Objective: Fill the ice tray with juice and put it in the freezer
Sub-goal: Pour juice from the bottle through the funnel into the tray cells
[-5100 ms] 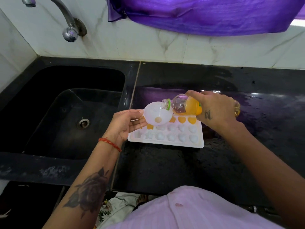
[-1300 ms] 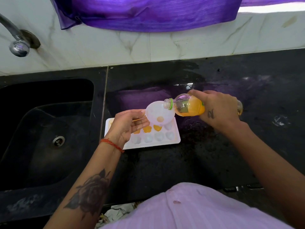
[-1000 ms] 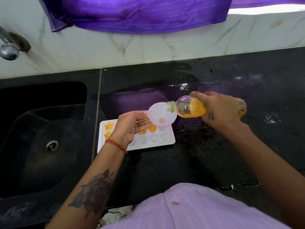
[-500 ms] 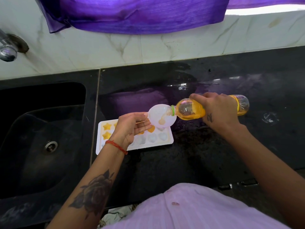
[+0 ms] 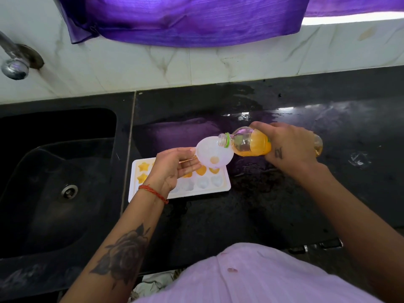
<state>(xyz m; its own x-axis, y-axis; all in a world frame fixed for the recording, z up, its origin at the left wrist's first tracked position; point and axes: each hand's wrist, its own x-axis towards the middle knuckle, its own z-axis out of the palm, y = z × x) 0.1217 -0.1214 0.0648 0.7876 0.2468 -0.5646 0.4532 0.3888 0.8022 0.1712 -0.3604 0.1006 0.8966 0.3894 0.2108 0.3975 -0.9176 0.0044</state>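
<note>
- Ice tray [image 5: 220,189], white, lies on the black counter [image 5: 284,204] just beside the sink [image 5: 54,193]; the left hand [image 5: 172,169] covers its middle.
- Left hand pinches a white funnel [image 5: 214,155] over the tray; right hand [image 5: 288,147] grips one juice bottle [image 5: 251,144], tilted, mouth at the funnel rim.
- Five cells show orange juice; four visible cells are still pale.
- No label text is readable.
- One tap [image 5: 15,62] and one purple cloth [image 5: 185,18] are on the wall behind.
</note>
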